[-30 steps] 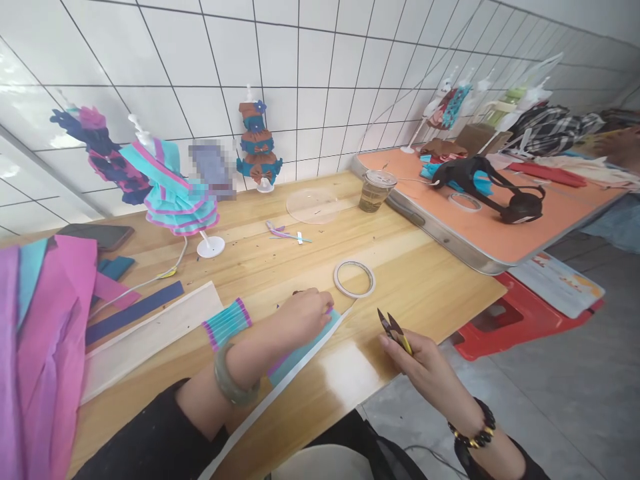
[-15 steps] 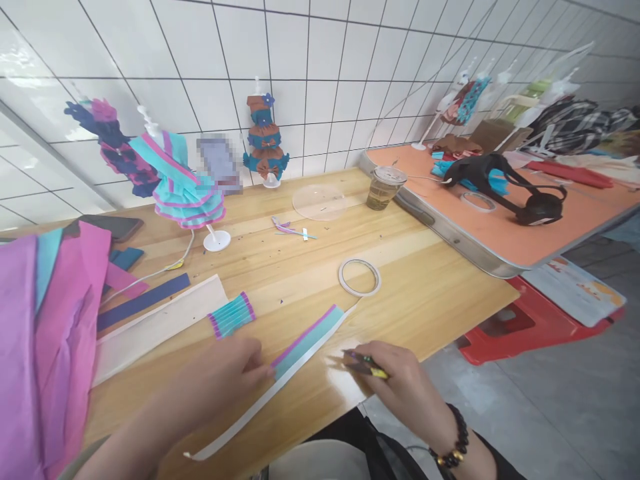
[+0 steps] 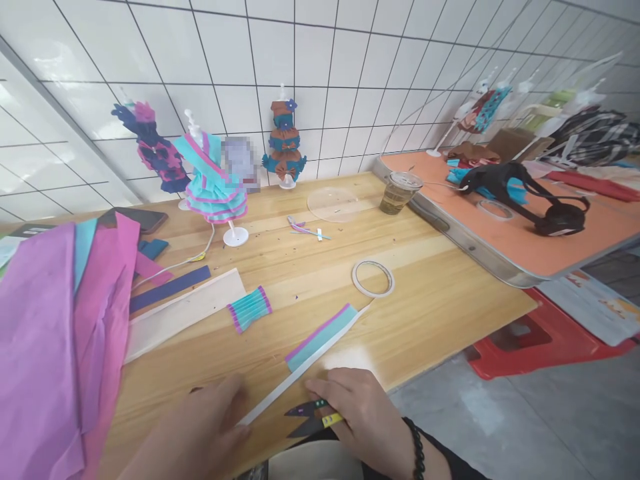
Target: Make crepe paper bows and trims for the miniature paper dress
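A narrow white strip of double-sided tape (image 3: 305, 367) runs along the lower edge of a turquoise paper strip (image 3: 320, 339) with a purple border. Its upper end leads to a tape roll (image 3: 355, 278) lying on the table. My left hand (image 3: 200, 423) is closed at the tape's lower end, which disappears between thumb and fingers. In my right hand (image 3: 357, 407) are small snips (image 3: 306, 419), dark blades apart and pointing left, below the tape. My right fingertips rest close to the tape's edge. A pleated turquoise paper piece (image 3: 250, 309) lies farther left.
Purple and pink paper sheets (image 3: 43, 320) cover the left side, beside a pale strip (image 3: 185, 313) and a navy strip (image 3: 170, 289). Small dressed stands (image 3: 215, 180) line the wall. A lidded cup (image 3: 399, 193) stands near the orange table (image 3: 540, 250). A red stool (image 3: 510, 347) is at right.
My left hand has moved from the turquoise strip down to the tape's free end. My right hand with the snips has come left and lower, nearer the tape. The view has shifted slightly left.
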Action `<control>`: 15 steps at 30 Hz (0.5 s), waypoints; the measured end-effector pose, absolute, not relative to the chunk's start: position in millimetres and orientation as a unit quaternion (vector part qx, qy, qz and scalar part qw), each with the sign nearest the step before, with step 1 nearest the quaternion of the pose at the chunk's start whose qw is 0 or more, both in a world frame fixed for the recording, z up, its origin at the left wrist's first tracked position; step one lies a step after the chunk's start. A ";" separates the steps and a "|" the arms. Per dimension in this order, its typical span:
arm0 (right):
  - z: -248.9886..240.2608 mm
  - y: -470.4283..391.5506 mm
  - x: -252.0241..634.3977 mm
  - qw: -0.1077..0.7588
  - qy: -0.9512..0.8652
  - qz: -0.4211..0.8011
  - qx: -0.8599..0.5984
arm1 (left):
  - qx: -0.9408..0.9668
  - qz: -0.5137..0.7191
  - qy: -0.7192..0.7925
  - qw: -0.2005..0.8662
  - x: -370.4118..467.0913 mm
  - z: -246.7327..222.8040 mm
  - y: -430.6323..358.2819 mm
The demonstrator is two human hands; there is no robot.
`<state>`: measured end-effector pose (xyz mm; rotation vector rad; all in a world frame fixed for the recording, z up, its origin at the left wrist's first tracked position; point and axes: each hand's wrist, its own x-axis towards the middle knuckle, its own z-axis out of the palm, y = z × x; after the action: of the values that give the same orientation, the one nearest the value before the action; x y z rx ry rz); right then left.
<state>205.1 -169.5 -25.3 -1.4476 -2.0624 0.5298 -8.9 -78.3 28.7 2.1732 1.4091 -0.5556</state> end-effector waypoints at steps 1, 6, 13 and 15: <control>-25.7 -169.8 204.3 0.279 -0.769 0.199 -0.540 | 0.806 -0.198 0.509 0.228 -9.7 28.5 -81.0; -28.8 -171.9 200.7 0.279 -0.768 0.201 -0.540 | 0.870 -0.190 0.435 0.131 -12.1 22.6 -100.9; -32.0 -168.8 191.8 0.306 -0.759 0.197 -0.541 | 0.868 -0.201 0.452 0.047 -13.6 20.7 -113.8; -29.9 -166.6 190.1 0.325 -0.743 0.227 -0.540 | 0.866 -0.193 0.457 0.064 -16.3 20.8 -113.4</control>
<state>190.1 -166.6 -29.9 -1.4143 -1.9465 0.5963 -16.3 -113.4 20.8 2.6148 1.3801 -0.5831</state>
